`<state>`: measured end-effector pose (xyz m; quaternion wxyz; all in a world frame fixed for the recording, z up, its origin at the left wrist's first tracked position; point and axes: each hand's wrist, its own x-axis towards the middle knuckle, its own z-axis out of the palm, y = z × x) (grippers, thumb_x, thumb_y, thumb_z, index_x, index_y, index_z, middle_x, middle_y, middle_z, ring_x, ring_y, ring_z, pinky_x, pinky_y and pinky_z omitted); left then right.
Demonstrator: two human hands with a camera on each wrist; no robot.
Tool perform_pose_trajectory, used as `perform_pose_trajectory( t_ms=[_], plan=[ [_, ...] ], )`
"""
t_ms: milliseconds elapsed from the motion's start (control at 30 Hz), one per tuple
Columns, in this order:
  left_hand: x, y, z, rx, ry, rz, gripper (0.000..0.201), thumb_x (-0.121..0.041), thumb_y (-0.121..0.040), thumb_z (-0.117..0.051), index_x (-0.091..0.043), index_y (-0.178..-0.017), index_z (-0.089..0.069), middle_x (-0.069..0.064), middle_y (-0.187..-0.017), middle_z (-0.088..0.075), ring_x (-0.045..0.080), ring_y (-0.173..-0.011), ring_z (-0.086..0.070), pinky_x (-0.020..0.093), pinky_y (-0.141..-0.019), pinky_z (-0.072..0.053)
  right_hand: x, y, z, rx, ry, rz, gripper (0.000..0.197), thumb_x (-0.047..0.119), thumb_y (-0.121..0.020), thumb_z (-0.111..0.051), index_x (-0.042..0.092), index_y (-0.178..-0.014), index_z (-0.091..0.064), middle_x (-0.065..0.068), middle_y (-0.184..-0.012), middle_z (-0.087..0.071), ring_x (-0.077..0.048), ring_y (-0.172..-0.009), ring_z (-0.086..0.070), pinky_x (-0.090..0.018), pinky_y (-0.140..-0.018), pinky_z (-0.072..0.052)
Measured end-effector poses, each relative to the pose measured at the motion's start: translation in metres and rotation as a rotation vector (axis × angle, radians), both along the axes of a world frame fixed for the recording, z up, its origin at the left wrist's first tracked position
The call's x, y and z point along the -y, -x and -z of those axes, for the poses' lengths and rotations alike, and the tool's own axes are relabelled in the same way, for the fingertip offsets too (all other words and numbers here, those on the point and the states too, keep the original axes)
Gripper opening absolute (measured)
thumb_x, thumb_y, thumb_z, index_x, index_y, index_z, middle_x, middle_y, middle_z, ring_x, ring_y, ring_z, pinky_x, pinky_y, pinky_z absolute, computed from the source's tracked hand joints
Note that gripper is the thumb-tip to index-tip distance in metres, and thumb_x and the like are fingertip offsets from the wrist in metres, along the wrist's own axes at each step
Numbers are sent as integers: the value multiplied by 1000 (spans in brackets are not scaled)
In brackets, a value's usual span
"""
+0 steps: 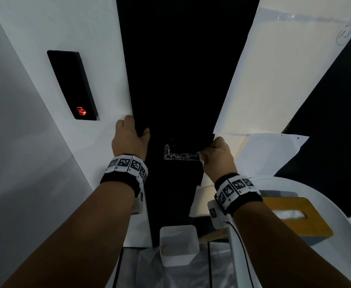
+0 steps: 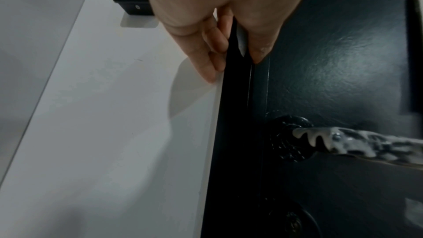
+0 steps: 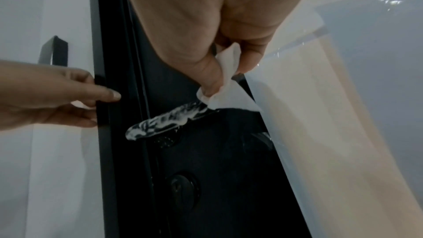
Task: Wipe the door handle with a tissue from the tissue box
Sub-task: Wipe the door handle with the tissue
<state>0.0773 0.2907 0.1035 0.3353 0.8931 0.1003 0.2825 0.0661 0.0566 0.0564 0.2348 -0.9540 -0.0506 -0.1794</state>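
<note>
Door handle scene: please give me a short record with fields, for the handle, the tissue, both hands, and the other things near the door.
door handle: black lever on a dark door, streaked with white foam-like residue
tissue: white, pinched by the right hand, touching the lever's free end
right hand: at the lever's free end
left hand: grips the door edge above the lever, thumb on the door face
tissue box: yellow-topped, on a white chair at lower right
card reader: black, red light, on the white wall at left
bin: small white container below the handle
</note>
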Motion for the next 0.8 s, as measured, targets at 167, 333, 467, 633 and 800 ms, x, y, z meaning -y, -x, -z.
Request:
perform_pose_trajectory(
  t_ms=[167, 333, 467, 633, 800],
  plan=[
    [0, 0, 2, 7, -6, 16, 34, -30, -82, -66, -7, -100, -49, 14, -100, -53, 28, -80, -54, 32, -63, -40, 1, -2, -3, -60, 55, 22, 13, -5, -75, -54, 0, -79, -65, -13, -97, -48, -32, -90, -50, -29, -64, -37],
    [-1, -2, 3, 1, -7, 14, 34, -30, -82, -65, -8, -101, -48, 13, -100, -53, 28, -80, -55, 32, -63, -40, 4, -4, -12, 18, -21, 10, 22, -4, -77, -53, 4, -90, -69, -13, -93, -53, -34, -85, -55, -31, -64, -45],
    [-1, -2, 4, 2, -10, 15, 34, -30, -82, -66, -8, -101, -48, 13, -100, -53, 26, -79, -53, 32, -62, -39, -6, 0, -4, -61, 13, -69, 15, 2, -81, -54, 3, -86, -69, -14, -104, -54, -34, -94, -54, -29, -71, -44],
    [-2, -1, 3, 16, -12, 17, 33, -30, -82, -66, -8, -99, -48, 12, -99, -53, 17, -73, -43, 31, -62, -37, 9, 4, -10, -67, 71, 58, 16, -2, -83, -53, -3, -91, -66, -18, -100, -48, -34, -95, -49, -30, -65, -35],
    [-1, -1, 2, 0, -10, 18, 34, -30, -83, -65, -8, -101, -48, 13, -101, -53, 26, -78, -52, 32, -62, -38, 5, 1, -16, 8, 10, -3, 13, 1, -84, -55, -4, -82, -67, -14, -91, -45, -34, -87, -52, -30, -63, -38]
  ],
)
